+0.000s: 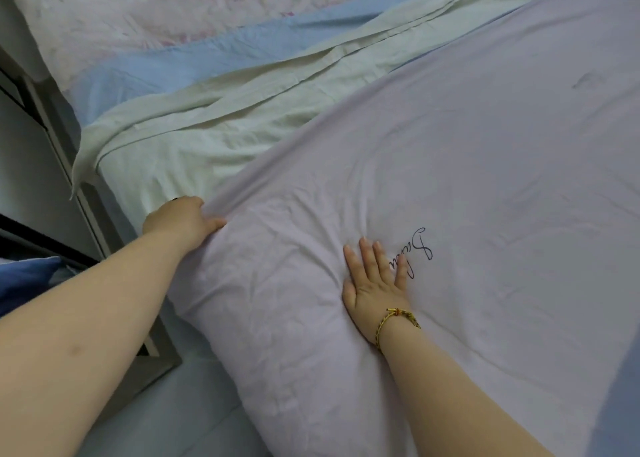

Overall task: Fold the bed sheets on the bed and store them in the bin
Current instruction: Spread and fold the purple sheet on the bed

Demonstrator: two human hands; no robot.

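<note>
Head view. Pinching the lilac sheet (pixel 485 179) at its near-left edge with the left hand (pixel 183 219), fingers and thumb curled round a bunched fold of cloth. Pressing down on the same sheet with the right hand (pixel 375 283), fingers straight and slightly spread, palm flat, gripping nothing, fingertips touching the black script (pixel 415 252). Braided bracelet (pixel 394 321) on that wrist.

Lilac sheet topmost, spread wide over the bed (pixel 194 408), wrinkled round the hands, smoother farther out. Beside it to the left, a green sheet (pixel 180 138), rumpled into long pleats, one corner hanging off the side. Beyond that a blue sheet (pixel 207 61), and farthest off a pink sheet (pixel 156 6) with a faint pattern. No bin in sight.

Looks like smoothing and squaring ahead of a fold, and early in the job: nothing folded small, three more sheets waiting.

Next, most likely: anchor with the right palm or shift it to a matching edge, lift the pinched edge and carry it across, lining up the borders. Calls for a firm pinch and an even pull, since thin cloth like this probably drags and bunches. After that, locate the bin.
</note>
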